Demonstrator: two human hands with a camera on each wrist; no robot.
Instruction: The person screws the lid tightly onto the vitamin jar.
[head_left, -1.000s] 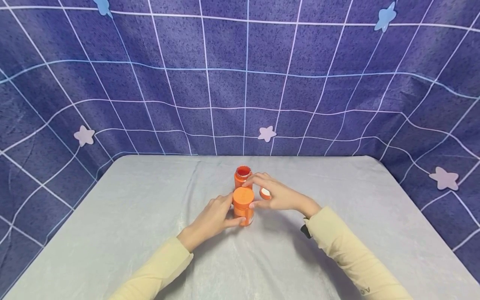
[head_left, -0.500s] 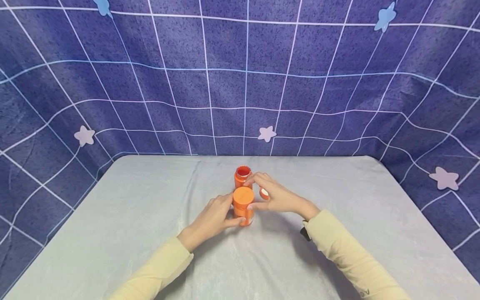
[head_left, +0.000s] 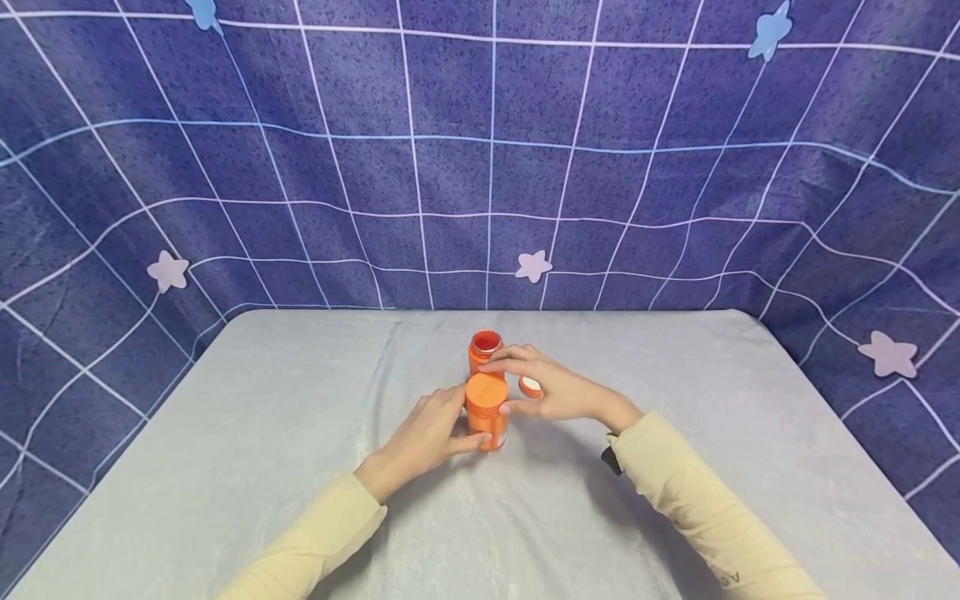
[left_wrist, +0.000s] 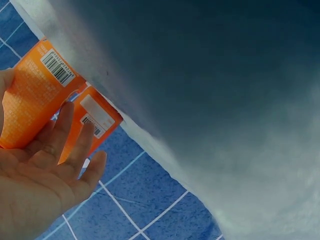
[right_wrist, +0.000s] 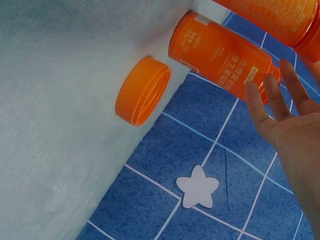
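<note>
An orange bottle (head_left: pixel 489 432) with its cap (head_left: pixel 487 393) on stands upright at the middle of the table. Around its lower body my left hand (head_left: pixel 420 437) holds it, thumb at the front. My right hand (head_left: pixel 551 387) grips the cap, thumb on the right side and fingers reaching round the back. Right behind stands a second orange bottle (head_left: pixel 477 358) without a cap, its mouth open. A loose orange cap (head_left: pixel 530 387) lies beside it, white inside upward, partly hidden by the right hand. Barcodes show on the first bottle (left_wrist: pixel 37 92) in the left wrist view.
A pale grey cloth covers the table (head_left: pixel 225 467). Behind and at both sides hangs a blue-purple curtain (head_left: pixel 450 175) with white grid lines and stars.
My right thumb and fingers have shifted a little around the cap, the fingers reaching further left behind it. The left hand and both bottles stay in place.
</note>
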